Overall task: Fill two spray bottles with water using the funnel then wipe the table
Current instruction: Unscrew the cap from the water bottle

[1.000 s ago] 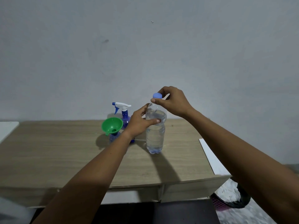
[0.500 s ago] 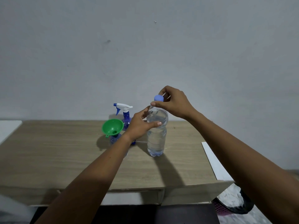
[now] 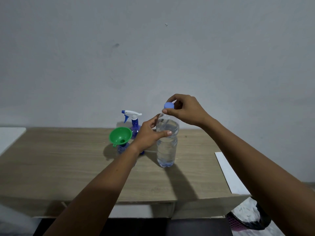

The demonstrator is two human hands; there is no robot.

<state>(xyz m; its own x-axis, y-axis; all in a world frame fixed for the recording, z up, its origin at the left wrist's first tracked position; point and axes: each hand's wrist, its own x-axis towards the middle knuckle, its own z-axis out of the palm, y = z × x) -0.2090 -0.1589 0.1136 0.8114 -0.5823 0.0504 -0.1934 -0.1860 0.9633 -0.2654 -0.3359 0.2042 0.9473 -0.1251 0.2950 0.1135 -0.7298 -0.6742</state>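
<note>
A clear water bottle (image 3: 166, 150) stands upright on the wooden table (image 3: 68, 159), about half full or more. My left hand (image 3: 148, 135) grips its shoulder. My right hand (image 3: 185, 110) pinches its blue cap (image 3: 169, 105) from above. To the left, a green funnel (image 3: 120, 135) sits in the neck of a blue spray bottle (image 3: 122, 148) that has no head on. Behind it stands a second blue spray bottle (image 3: 135, 129) with a white trigger head (image 3: 132, 114), partly hidden by my left hand.
The table backs onto a grey wall. A white board (image 3: 230, 172) leans along the table's right edge. A bin with a white liner (image 3: 247, 217) sits on the floor at the lower right. A white surface (image 3: 8, 137) adjoins the table's left end.
My fingers have shifted around the blue cap while my left hand keeps its hold on the bottle. The bottle, funnel and spray bottles stay where they were.
</note>
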